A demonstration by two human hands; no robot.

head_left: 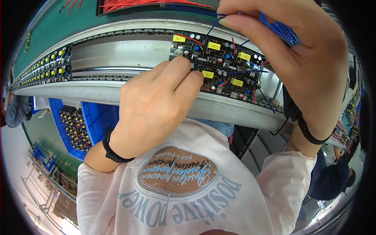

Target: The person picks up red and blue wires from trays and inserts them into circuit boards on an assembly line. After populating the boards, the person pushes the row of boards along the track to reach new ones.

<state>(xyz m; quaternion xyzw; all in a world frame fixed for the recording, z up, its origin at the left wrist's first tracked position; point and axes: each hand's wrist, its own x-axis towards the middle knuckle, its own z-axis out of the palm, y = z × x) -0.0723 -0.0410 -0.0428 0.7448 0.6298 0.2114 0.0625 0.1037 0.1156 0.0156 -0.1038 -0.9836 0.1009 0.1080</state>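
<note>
A black circuit board panel [225, 62] with yellow blocks, blue discs and short red and blue wires lies in a metal rail. Over its left part my left hand [154, 100] is closed, fingertips down at the board; what they grip is hidden. My right hand [297, 43] is raised above the panel's far side, thumb and forefinger pinching a thin blue wire [213, 26] whose lower end reaches the board. Through the gap of that hand shows a bundle of blue wires [280, 28]; whether the hand holds it, I cannot tell. Other blue wires [250, 72] stick out from the panel.
The metal conveyor rail [105, 88] runs left, carrying more board panels [51, 66]. Beyond it, a tray of red wires [129, 4] stands on the green surface. A blue bin [94, 121] with assembled boards [74, 127] is below left. Another person [329, 176] is at right.
</note>
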